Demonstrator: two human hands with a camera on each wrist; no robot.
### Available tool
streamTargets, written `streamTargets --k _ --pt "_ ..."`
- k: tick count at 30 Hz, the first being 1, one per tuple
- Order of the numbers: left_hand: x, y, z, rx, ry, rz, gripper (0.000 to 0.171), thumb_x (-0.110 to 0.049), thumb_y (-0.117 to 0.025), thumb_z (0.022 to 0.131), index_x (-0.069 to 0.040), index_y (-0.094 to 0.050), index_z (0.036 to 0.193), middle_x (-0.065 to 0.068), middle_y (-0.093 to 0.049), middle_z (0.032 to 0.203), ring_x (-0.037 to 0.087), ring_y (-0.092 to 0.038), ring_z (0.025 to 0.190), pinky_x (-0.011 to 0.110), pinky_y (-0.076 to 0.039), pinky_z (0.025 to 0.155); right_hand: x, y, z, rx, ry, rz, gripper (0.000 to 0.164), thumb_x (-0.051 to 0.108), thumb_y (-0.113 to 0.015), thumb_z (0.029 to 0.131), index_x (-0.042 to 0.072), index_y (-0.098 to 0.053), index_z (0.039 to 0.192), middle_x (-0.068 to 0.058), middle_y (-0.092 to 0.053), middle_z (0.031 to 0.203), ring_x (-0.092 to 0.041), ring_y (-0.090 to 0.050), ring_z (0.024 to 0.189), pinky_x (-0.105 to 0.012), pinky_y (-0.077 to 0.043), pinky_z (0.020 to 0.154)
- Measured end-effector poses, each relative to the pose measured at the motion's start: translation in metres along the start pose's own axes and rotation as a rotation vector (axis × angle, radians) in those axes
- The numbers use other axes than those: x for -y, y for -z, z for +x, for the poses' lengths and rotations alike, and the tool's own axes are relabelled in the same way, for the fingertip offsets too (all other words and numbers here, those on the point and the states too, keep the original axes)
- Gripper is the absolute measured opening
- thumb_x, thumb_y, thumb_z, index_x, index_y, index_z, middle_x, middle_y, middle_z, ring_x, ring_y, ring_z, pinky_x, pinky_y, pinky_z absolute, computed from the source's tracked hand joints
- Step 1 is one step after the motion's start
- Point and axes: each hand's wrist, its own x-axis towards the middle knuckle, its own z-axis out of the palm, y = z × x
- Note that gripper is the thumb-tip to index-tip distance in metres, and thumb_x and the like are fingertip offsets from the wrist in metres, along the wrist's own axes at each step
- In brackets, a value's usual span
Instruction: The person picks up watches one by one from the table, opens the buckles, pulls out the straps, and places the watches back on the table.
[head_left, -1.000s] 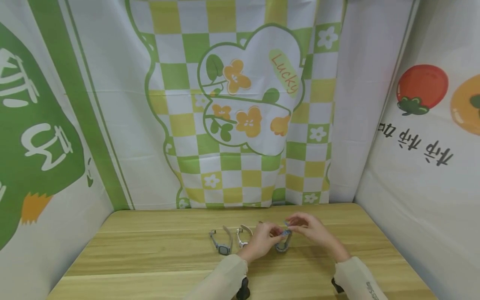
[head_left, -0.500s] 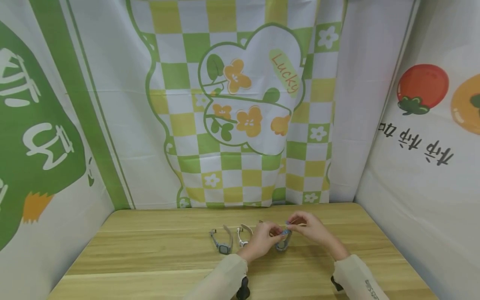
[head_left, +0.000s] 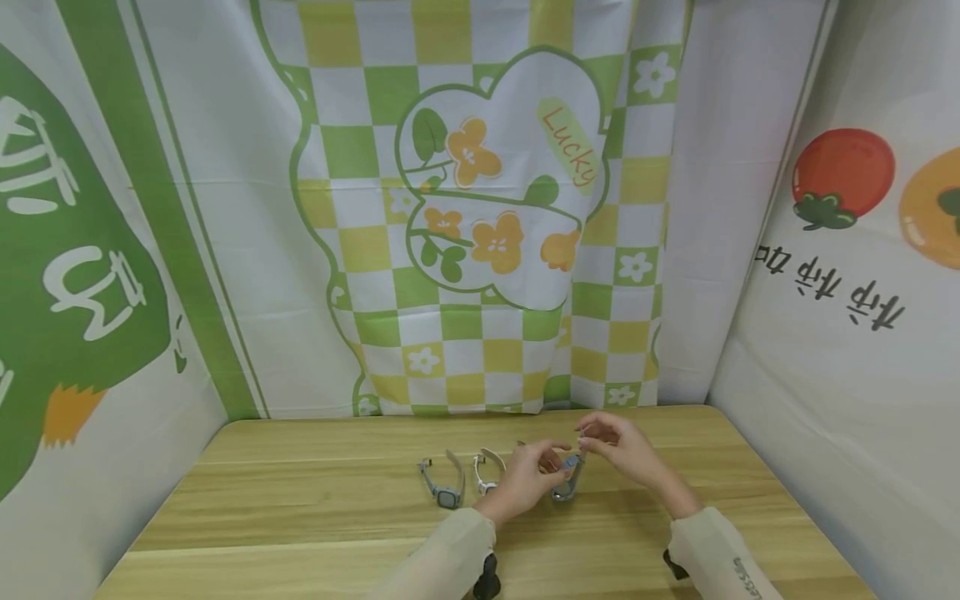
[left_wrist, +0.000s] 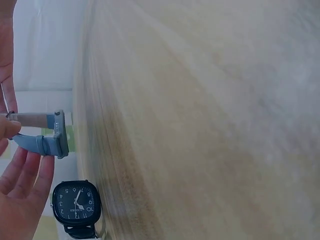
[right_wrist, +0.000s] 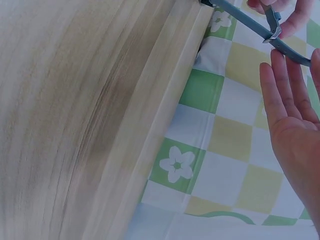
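Note:
Both hands are at a blue wristwatch (head_left: 565,493) toward the back right of the table, its case hanging low with the strap ends up. My left hand (head_left: 522,482) pinches the strap by the buckle (right_wrist: 272,38). On the other side, my right hand (head_left: 621,448) holds the strap's free end between thumb and fingertips. That end passes through the buckle in the right wrist view. The left wrist view shows the watch case (left_wrist: 60,134) from its edge, so its dial is hidden.
Left of the hands lie a grey-blue watch (head_left: 447,498) and a white watch (head_left: 481,475), the latter partly behind my left hand. A black square-faced watch (left_wrist: 76,204) shows in the left wrist view. Printed curtains (head_left: 465,333) rise behind the wooden table (head_left: 315,500).
My right hand has moved slightly up and away from the left with the strap's end, and more strap shows between the hands. My left hand stays almost in place.

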Motion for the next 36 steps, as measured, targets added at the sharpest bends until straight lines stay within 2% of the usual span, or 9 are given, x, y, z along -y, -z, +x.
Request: streamTargets --k 7,12,14,19,23,28,36 --pt "-0.003 -0.001 0.001 -0.001 -0.011 0.004 0.023 -0.004 -0.072 0.097 -0.008 -0.075 0.12 0.01 -0.076 0.097 0.007 -0.066 0.085 0.022 -0.056 0.077 -0.004 -0.001 0.0 -0.032 0.005 0.072 0.018 0.001 -0.065 0.103 -0.007 -0.065 0.119 -0.03 -0.07 0.108 -0.012 -0.073 0.091 -0.03 -0.063 0.084" --pt "-0.004 -0.001 0.001 -0.004 -0.008 0.007 0.024 -0.003 -0.073 0.097 -0.009 -0.075 0.12 0.008 -0.075 0.096 0.008 -0.066 0.085 0.023 -0.056 0.076 -0.005 0.0 0.0 -0.05 -0.014 0.122 0.018 0.0 -0.065 0.103 -0.009 -0.064 0.119 -0.03 -0.07 0.108 -0.01 -0.072 0.089 -0.043 -0.064 0.085" --pt "-0.004 -0.001 0.002 0.006 -0.013 0.007 0.024 -0.004 -0.072 0.097 -0.01 -0.075 0.121 0.008 -0.075 0.099 0.009 -0.067 0.087 0.024 -0.056 0.077 -0.004 0.0 0.0 -0.053 -0.028 0.156 0.02 0.0 -0.064 0.103 -0.012 -0.063 0.12 -0.03 -0.07 0.108 -0.01 -0.072 0.089 -0.043 -0.064 0.086" --pt "-0.005 -0.001 0.003 0.02 -0.021 0.004 0.024 -0.003 -0.071 0.098 -0.01 -0.075 0.121 0.007 -0.073 0.101 0.01 -0.067 0.09 0.024 -0.056 0.08 -0.005 0.002 -0.001 -0.054 -0.034 0.241 0.026 -0.001 -0.063 0.104 -0.019 -0.057 0.122 -0.033 -0.069 0.11 -0.01 -0.072 0.09 -0.033 -0.064 0.085" --pt "-0.007 0.0 0.004 0.021 -0.013 -0.002 0.023 -0.002 -0.07 0.098 -0.009 -0.075 0.119 0.007 -0.072 0.097 0.01 -0.066 0.087 0.023 -0.056 0.079 -0.008 0.002 -0.002 -0.044 -0.03 0.285 0.031 0.0 -0.062 0.105 -0.022 -0.052 0.124 -0.032 -0.069 0.112 -0.01 -0.073 0.093 -0.033 -0.064 0.086" --pt "-0.01 0.001 0.004 0.022 0.013 -0.011 0.021 -0.005 -0.072 0.097 -0.011 -0.074 0.116 0.007 -0.071 0.093 0.012 -0.065 0.086 0.023 -0.054 0.075 -0.008 0.0 -0.002 -0.043 -0.054 0.317 0.035 0.002 -0.062 0.106 -0.023 -0.05 0.126 -0.031 -0.069 0.115 -0.01 -0.074 0.096 -0.039 -0.063 0.09" --pt "-0.013 -0.001 0.008 -0.022 0.039 -0.019 0.008 -0.014 -0.078 0.097 -0.012 -0.074 0.104 0.0 -0.068 0.085 0.008 -0.065 0.082 0.023 -0.054 0.07 -0.006 -0.002 -0.004 -0.064 -0.08 0.365 0.03 0.002 -0.061 0.106 -0.021 -0.051 0.124 -0.026 -0.071 0.114 -0.011 -0.074 0.095 -0.04 -0.064 0.09"
